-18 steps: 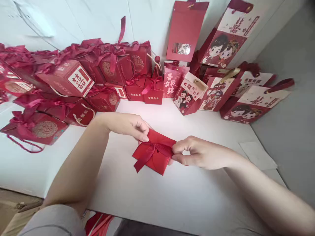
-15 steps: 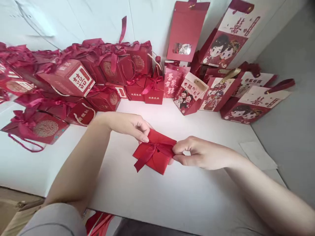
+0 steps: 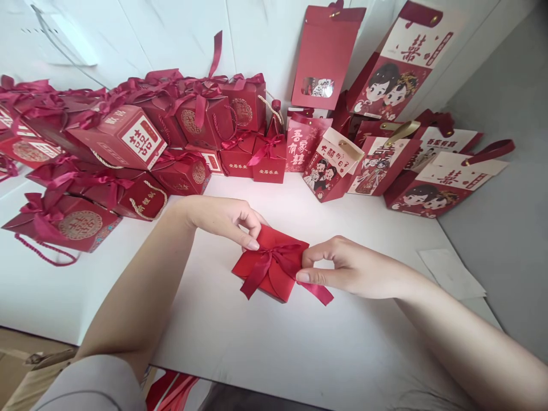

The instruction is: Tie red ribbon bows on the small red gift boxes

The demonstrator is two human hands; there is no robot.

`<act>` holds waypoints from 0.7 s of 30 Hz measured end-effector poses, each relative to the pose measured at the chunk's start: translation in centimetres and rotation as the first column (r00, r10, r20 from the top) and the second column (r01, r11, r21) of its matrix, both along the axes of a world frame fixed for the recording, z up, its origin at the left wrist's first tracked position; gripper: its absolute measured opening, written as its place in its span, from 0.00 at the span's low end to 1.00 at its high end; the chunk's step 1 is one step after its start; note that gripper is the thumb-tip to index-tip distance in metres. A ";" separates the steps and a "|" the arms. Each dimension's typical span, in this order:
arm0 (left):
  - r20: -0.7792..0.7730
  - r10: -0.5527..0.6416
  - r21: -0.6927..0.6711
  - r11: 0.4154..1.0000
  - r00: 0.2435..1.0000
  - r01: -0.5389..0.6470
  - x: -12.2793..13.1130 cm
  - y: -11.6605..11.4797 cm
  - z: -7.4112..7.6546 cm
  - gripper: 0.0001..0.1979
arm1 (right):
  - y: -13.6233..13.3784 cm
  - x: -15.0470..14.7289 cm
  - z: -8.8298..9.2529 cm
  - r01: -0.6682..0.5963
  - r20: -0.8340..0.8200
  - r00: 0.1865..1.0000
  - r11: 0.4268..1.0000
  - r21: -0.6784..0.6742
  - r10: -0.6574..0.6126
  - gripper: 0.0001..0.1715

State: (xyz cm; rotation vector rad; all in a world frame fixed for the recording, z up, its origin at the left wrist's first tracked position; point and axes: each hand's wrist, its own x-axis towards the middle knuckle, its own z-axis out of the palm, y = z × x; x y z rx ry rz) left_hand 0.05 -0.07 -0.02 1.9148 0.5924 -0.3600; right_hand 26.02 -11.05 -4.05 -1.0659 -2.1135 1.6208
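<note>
A small flat red gift box [image 3: 274, 282] with curved, overlapping flaps lies tilted on the white table in front of me. A dark red ribbon [image 3: 257, 274] is tied across its top in a bow, with one tail toward the lower left and another toward the lower right. My left hand [image 3: 226, 222] grips the box's upper left corner, thumb on top; its other fingers are partly hidden behind. On the right edge, my right hand [image 3: 342, 265] is closed with bent finger and thumb against the box, right beside the ribbon. What its hidden fingertips touch underneath does not show.
Red ribboned boxes [image 3: 81, 225] are piled at the left and back. Tall red and white paper bags [image 3: 394, 85] stand at the back right beside a grey wall [image 3: 505, 171]. White paper [image 3: 451, 274] lies at the right; red material [image 3: 171, 391] shows below the table's front edge.
My right fingers have shifted slightly on the box's right edge, and a ribbon tail now shows below the right thumb. The bow's loops look fuller. My left hand stays at its corner.
</note>
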 end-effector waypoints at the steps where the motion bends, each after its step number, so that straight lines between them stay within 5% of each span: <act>1: 0.004 -0.005 -0.001 1.000 1.000 0.005 0.1 0.0 0.1 0.14 | 0.0 0.1 0.1 -0.019 0.002 1.000 1.000 0.011 0.019 0.21; 4: -0.023 0.000 0.038 0.999 1.000 0.001 0.4 -0.4 0.3 0.17 | 0.2 0.6 0.6 -0.054 0.041 0.998 0.998 0.011 0.053 0.22; 7: -0.098 0.049 0.143 0.989 0.994 -0.034 1.0 -1.1 0.5 0.22 | 0.4 0.9 1.0 0.129 0.110 0.984 0.984 0.127 -0.143 0.22; 10: -0.116 0.098 0.260 0.963 0.988 -0.065 1.4 -1.8 0.6 0.24 | 0.7 0.7 0.7 0.289 0.044 0.948 0.909 0.299 -0.316 0.19; 15: -0.089 0.117 0.364 0.928 0.989 -0.077 2.0 -2.7 0.8 0.21 | 1.0 -0.2 -0.7 0.227 -0.136 0.968 0.966 0.124 -0.210 0.15; 21: -0.106 0.110 0.317 0.946 0.988 -0.071 2.8 -3.1 0.4 0.16 | 1.0 0.0 -0.9 0.144 -0.179 0.975 0.989 0.044 -0.134 0.16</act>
